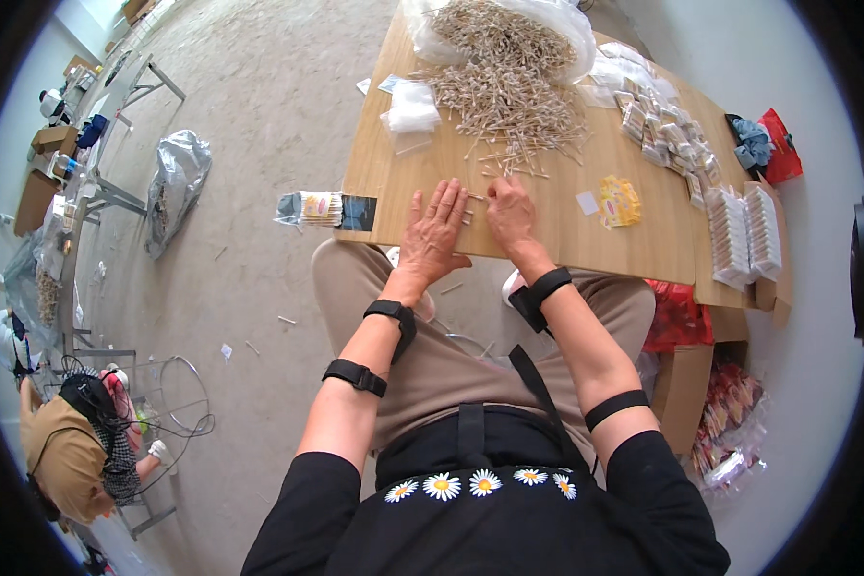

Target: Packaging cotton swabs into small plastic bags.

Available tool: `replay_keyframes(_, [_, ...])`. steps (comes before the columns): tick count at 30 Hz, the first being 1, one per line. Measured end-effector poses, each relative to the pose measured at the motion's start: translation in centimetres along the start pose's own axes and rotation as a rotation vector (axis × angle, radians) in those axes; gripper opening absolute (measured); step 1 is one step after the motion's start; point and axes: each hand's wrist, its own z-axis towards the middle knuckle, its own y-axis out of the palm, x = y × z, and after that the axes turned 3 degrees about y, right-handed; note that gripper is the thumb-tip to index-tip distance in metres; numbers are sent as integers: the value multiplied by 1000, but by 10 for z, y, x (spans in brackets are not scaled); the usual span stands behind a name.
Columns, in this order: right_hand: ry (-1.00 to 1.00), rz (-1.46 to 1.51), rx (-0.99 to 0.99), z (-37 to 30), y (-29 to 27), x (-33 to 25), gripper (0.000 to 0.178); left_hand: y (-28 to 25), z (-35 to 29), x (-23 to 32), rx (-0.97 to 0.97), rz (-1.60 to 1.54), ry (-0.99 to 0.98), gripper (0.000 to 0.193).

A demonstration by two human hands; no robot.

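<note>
Your left hand lies flat, fingers spread, on the surface, pinning a few small sticks. Your right hand curls beside it, fingertips pinched on one stick. Keep the left palm steady; square the ends against it. Loose stick pile sits beyond, near.

A grey speckled floor fills the room under bright, even light. A wooden table stands far right; metal-legged tables line the left wall, a silver bag lying near them.
</note>
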Motion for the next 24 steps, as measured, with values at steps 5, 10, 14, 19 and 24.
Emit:
replay_keyframes(5, [-95,139,-39,3,16,-7,8,2,1,0,32,10,11,129])
replay_keyframes(10, [54,135,53,-2,12,-11,10,3,0,-2,14,22,-8,129])
replay_keyframes(14, [-13,143,22,-1,18,-12,12,2,2,1,9,19,-5,128])
replay_keyframes(19, [-54,305,-10,0,17,-15,9,1,2,1,-11,3,-22,127])
replay_keyframes(24, [11,155,51,-10,7,-20,11,0,1,3,-16,-18,-34,125])
